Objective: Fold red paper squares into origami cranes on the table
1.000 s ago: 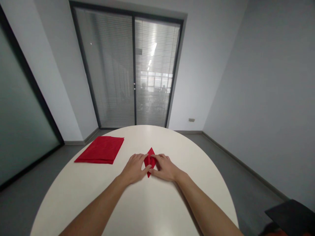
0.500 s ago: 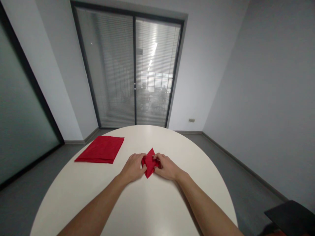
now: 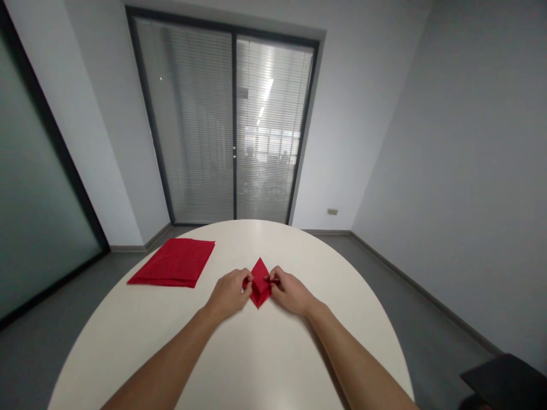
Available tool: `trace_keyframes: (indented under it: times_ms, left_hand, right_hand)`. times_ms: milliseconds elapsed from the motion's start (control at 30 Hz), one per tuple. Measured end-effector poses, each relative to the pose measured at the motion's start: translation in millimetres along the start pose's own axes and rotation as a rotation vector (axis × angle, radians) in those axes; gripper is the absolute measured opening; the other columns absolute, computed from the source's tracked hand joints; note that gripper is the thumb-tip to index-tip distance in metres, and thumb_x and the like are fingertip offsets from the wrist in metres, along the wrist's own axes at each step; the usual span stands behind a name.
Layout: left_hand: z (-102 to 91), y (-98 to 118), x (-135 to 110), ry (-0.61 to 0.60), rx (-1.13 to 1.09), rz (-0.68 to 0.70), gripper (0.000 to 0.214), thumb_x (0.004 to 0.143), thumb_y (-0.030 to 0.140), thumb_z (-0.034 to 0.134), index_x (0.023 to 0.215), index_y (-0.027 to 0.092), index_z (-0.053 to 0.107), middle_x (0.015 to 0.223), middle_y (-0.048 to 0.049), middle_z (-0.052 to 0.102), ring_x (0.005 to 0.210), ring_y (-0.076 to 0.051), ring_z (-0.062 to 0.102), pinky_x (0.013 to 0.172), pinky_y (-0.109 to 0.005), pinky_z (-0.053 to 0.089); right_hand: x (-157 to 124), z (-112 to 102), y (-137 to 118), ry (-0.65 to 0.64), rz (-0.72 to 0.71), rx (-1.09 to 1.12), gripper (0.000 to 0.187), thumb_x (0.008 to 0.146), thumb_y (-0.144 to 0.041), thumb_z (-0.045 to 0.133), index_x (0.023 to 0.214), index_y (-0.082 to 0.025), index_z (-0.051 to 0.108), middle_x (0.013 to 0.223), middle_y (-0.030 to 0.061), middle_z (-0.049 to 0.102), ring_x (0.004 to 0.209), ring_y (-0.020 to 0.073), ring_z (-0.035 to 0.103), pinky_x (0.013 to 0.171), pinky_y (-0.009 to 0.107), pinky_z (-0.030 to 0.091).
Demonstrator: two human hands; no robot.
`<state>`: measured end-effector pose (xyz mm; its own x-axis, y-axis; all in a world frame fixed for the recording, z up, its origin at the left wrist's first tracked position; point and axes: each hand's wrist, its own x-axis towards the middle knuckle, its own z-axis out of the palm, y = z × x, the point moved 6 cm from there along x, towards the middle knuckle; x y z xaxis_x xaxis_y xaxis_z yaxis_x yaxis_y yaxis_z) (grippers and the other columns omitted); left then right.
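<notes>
A small red folded napkin (image 3: 260,274), shaped like a diamond, rests on the white table in front of me. At its left side my left hand (image 3: 233,291) pinches an edge between thumb and fingers. My right hand (image 3: 287,291) grips the opposite side the same way, fingertips curled over the red folds. A dark hollow shows in the lower half of the diamond, where the layers stand apart. Whether it is cloth or soft paper I cannot tell; the pinched edges are partly hidden by my fingers.
A flat stack of red folded sheets (image 3: 174,263) lies on the table's left side. The round white table (image 3: 256,364) has its far edge near glass doors with blinds (image 3: 273,171). A black chair part (image 3: 508,378) shows at the lower right.
The fingers of both hands have drawn into tighter pinches at the napkin's sides. Its middle has opened into a hollow where flatter folds showed before. The red stack has stayed in place.
</notes>
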<state>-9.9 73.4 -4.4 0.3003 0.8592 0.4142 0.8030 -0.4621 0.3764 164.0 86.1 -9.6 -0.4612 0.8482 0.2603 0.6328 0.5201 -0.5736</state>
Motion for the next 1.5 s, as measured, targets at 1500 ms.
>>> trace_keyframes:
  times_ms: [1500]
  left_hand:
    - [6.3,6.5,-0.2,0.045,-0.105,-0.251,0.017,0.096,0.03,0.047,0.085,0.024,0.057,0.075,0.0008,0.067,0.069,-0.016,0.062,0.061,-0.024,0.036]
  right_hand:
    - [2.5,-5.2,7.2,0.205,0.125,-0.038,0.011,0.095,-0.036,0.048,0.097,-0.025,0.047,0.077,0.0,0.062,0.066,0.0179,0.054,0.062,0.026,0.034]
